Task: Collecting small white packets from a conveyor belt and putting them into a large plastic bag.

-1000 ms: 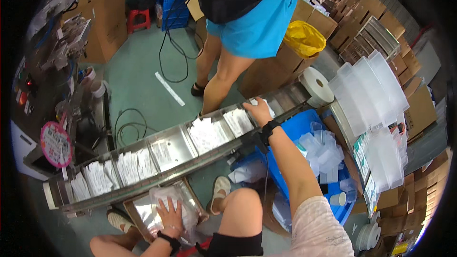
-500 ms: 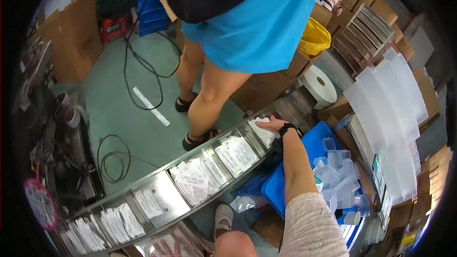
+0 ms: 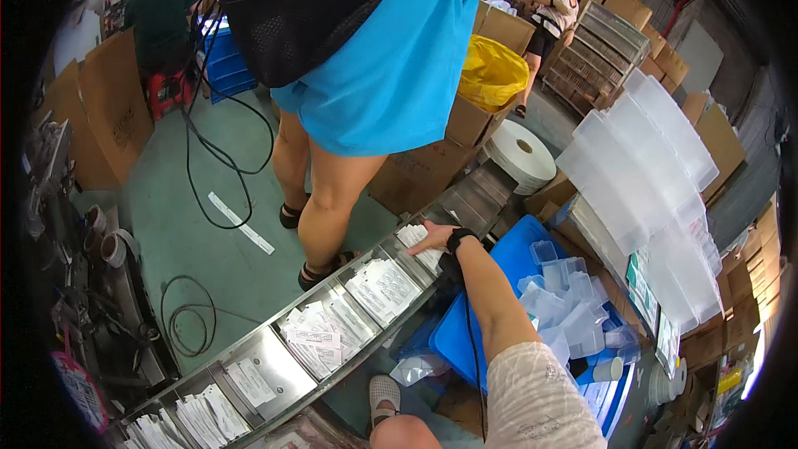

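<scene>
My right hand (image 3: 434,238), with a black band at the wrist, reaches to the far end compartment of a long metal trough (image 3: 293,364). It rests with its fingers stretched out on a stack of white printed slips (image 3: 409,235); the undersides of the fingers are hidden. Nearer compartments hold more such slips: one tidy pile (image 3: 382,289), a looser heap (image 3: 322,337), a few flat ones (image 3: 251,382) and upright bundles (image 3: 211,417) at the near left. My left hand is out of view.
A blue crate (image 3: 455,328) of clear plastic boxes (image 3: 573,303) stands right of the trough. Beyond the trough stands a person in blue shorts (image 3: 378,75). Nested translucent trays (image 3: 640,166), a white roll (image 3: 519,150) and cartons lie right. Black cables (image 3: 189,303) trail across the floor.
My view has shifted, so the surroundings sit differently. My right hand stays at the end compartment, on the slips. My left hand, at the lower edge before, has gone out of view.
</scene>
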The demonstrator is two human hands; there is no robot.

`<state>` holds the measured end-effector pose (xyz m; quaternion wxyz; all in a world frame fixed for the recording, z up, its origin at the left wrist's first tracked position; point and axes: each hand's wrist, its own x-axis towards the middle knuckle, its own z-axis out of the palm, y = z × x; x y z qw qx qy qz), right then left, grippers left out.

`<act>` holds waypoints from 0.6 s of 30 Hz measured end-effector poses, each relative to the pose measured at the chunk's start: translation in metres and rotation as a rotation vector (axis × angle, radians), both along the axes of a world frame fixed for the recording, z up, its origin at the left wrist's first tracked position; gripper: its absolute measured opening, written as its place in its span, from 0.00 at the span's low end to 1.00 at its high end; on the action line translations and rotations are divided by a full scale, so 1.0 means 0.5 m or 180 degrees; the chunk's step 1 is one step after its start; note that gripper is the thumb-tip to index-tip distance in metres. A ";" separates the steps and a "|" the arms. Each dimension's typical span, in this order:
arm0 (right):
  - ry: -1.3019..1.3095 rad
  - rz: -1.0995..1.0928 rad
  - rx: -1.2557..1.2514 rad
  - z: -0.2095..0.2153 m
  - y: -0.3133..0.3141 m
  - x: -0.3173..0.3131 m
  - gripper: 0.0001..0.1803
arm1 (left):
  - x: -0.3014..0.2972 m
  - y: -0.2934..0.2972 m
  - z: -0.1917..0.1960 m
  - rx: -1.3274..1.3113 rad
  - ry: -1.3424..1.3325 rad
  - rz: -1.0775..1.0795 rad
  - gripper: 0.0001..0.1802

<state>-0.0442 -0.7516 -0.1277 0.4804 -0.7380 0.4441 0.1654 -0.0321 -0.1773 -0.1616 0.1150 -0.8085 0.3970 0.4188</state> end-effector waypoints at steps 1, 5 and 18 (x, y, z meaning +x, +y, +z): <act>0.0105 0.0014 -0.0024 0.010 0.010 0.003 0.74 | -0.002 0.006 0.003 0.0116 -0.0007 -0.0034 0.43; 0.0035 0.0080 -0.0185 0.006 0.025 0.015 0.74 | -0.008 0.021 0.007 0.0547 -0.0021 -0.0150 0.42; -0.0134 0.0030 -0.1329 0.074 0.008 -0.002 0.61 | -0.021 0.076 -0.044 0.0004 -0.0191 -0.0134 0.40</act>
